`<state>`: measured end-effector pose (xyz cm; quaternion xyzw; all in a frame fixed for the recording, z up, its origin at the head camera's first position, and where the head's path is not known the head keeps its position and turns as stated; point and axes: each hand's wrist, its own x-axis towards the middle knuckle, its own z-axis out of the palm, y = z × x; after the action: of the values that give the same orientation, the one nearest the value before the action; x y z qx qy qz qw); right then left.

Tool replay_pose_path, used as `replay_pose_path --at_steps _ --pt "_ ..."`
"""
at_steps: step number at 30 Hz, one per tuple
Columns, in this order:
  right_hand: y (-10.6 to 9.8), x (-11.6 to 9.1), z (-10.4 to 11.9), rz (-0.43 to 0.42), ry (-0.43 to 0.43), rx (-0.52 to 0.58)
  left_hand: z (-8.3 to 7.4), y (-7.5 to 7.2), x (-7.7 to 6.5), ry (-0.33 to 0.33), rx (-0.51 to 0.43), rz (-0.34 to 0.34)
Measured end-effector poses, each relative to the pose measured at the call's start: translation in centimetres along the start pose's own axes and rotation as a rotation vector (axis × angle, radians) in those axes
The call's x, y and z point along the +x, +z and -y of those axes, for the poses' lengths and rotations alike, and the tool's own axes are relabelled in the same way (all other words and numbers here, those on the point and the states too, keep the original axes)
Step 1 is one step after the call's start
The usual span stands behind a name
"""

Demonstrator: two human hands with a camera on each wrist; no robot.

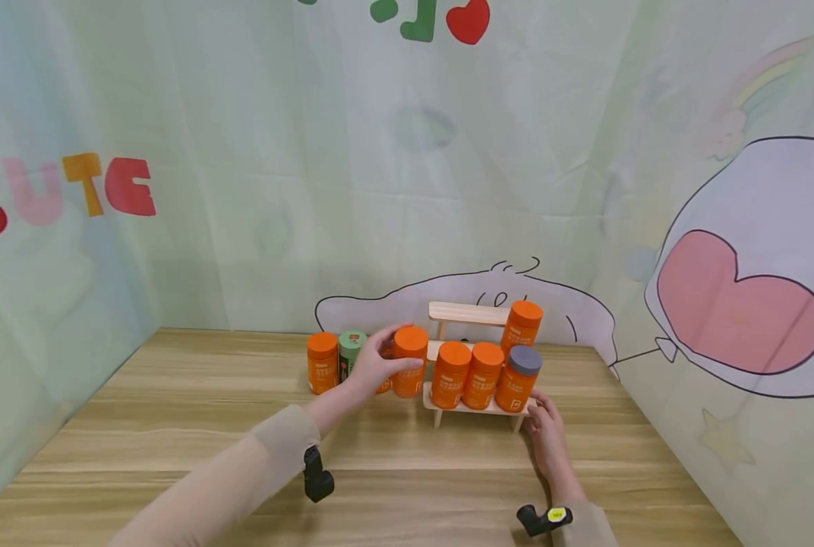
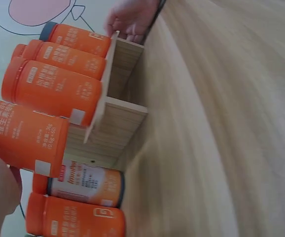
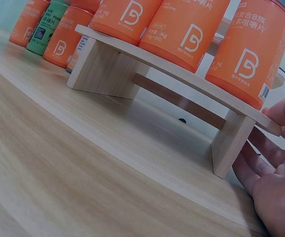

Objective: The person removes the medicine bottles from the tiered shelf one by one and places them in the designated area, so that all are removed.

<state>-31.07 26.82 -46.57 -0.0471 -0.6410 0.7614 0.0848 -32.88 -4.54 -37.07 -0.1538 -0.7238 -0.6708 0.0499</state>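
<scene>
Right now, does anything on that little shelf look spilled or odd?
Nothing looks toppled or spilled. Only the grey-lidded jar, front right on the wooden shelf, stands out: the other jars there have orange lids.

Jars [image 1: 451, 377] look smooth plas. w/ slight gloss, rack [image 3: 100, 71] matt wood, tbl [image 1: 421, 486] wood-grain, backdrop [image 1: 243, 197] creased cloth.

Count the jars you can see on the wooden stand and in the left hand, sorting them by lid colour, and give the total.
Orange-lidded: 4 (held jar, left front jar, middle front jar, rear jar)
Grey-lidded: 1 (right front jar)
Total: 5 jars
</scene>
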Motion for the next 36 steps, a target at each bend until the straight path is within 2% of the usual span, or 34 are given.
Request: replay_pose_path --at_steps 6,12,18,28,36 --pt "0.0 0.0 0.2 0.003 0.011 -0.019 1.9 0.3 -0.8 -0.025 0.013 -0.025" --pt "-0.1 -0.1 0.3 0.006 0.019 -0.027 2.9 0.8 -1.3 -0.050 0.038 -0.058" --pt "-0.1 0.1 0.2 0.003 0.006 -0.030 3.7 1.5 -1.7 -0.077 0.079 -0.067" --pt "0.0 -0.1 0.2 0.026 0.000 -0.025 4.5 2.2 -2.0 -0.089 0.061 -0.118" --pt "-0.1 -0.1 0.3 0.034 -0.003 -0.034 5.0 2.5 -2.1 -0.102 0.038 -0.131"
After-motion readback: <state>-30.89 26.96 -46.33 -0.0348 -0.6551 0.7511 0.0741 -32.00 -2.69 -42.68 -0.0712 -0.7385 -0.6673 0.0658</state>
